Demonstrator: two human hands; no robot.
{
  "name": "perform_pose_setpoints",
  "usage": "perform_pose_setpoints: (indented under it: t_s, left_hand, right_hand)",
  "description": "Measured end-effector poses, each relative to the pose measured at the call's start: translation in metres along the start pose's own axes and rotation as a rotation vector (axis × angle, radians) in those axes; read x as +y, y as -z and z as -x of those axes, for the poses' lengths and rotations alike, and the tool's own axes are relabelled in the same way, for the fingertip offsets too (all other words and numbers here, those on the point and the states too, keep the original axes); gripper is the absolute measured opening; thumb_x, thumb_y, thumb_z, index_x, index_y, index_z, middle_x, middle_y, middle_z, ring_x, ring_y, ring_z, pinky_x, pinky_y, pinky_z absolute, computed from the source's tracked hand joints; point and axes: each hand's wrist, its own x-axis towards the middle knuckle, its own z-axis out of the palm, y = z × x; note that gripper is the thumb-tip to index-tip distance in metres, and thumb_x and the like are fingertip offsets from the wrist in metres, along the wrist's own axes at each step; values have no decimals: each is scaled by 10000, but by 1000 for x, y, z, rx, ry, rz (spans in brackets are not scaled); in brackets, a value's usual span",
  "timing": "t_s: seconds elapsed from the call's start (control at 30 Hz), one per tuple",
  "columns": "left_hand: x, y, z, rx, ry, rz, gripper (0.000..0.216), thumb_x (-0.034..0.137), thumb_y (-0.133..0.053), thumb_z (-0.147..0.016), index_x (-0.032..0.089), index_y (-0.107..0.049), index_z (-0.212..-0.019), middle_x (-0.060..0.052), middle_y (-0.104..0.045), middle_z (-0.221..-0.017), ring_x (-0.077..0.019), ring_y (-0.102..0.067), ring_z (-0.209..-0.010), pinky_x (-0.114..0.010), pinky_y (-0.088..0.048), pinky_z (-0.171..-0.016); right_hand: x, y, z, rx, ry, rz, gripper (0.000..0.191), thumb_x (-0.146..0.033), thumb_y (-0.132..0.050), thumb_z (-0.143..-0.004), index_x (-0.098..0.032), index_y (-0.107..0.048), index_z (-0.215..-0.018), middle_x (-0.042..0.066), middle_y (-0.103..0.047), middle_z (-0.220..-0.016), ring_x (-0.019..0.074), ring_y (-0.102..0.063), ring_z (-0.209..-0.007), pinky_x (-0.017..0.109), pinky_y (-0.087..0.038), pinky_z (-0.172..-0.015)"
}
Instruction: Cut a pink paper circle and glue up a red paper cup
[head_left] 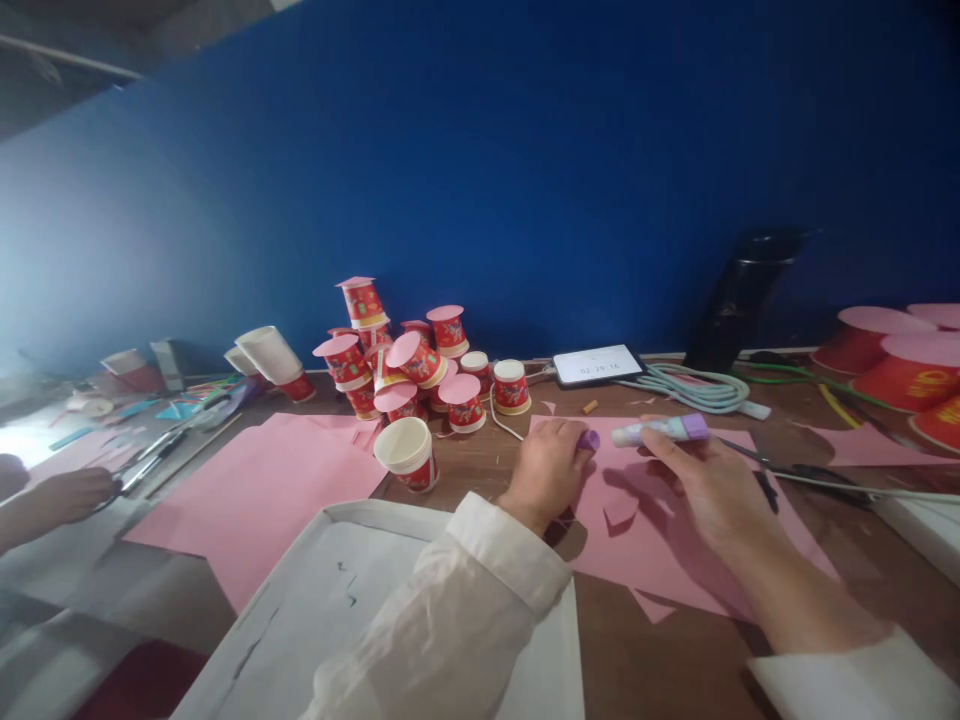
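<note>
My right hand [705, 480] grips a glue stick [660, 430] with a purple base, its pale uncapped end pointing left. In my left hand [547, 465] is the purple glue stick cap [589, 440], held a short way from that end. Both hands are above a sheet of pink paper [675, 575] that carries cut edges and small scraps. Scissors [810, 480] with dark handles lie partly behind my right hand. Left of my left hand, a white-and-red paper cup [409, 450] stands with its mouth up.
Red paper cups [390, 370] topped with pink discs are heaped behind. A phone [598, 366], a coiled cable [690, 385] and a dark bottle [739, 300] stand along the blue partition. More pink sheets [277, 490] lie left. Another person's hand [75, 495] holds scissors at far left.
</note>
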Motion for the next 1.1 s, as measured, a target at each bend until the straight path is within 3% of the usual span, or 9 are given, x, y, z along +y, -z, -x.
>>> perform_pose_setpoints:
  t_s: [0.23, 0.63, 0.93, 1.1]
  left_hand:
    - [-3, -10, -2, 31, -100, 4, 197, 275, -645, -997, 182, -709, -1159, -102, -758, -1189, -264, -682, -1130, -412, -534, -1031]
    - [-1, -12, -2, 18, -87, 1, 215, 272, -634, -992, 177, -715, -1167, -97, -761, -1196, -268, -678, -1134, -418, -528, -1044]
    - [2, -9, -2, 14, -93, 11, 236, 277, -622, -1001, 167, -705, -1193, -97, -766, -1189, -273, -680, -1135, -421, -529, -1040]
    - [1, -12, -3, 24, -129, -5, 238, 287, -611, -1011, 162, -703, -1192, -105, -766, -1183, -272, -687, -1121, -431, -533, -1040]
  right_hand:
    - [-3, -1, 4, 35, 120, 291, 420, -610, -805, -745, -241, -791, -945, 70, -817, -961, 271, -752, -889, 370, -606, -722]
    - [-2, 3, 2, 50, 184, 491, 466, -693, -729, -782, -248, -770, -912, 75, -798, -882, 301, -741, -876, 429, -577, -786]
    - [-3, 2, 5, 26, 178, 443, 412, -658, -739, -788, -264, -774, -902, 83, -806, -903, 314, -751, -879, 441, -586, -750]
    - [-2, 3, 2, 41, 193, 479, 459, -688, -720, -784, -267, -779, -957, 69, -814, -968, 326, -752, -949, 491, -577, -875]
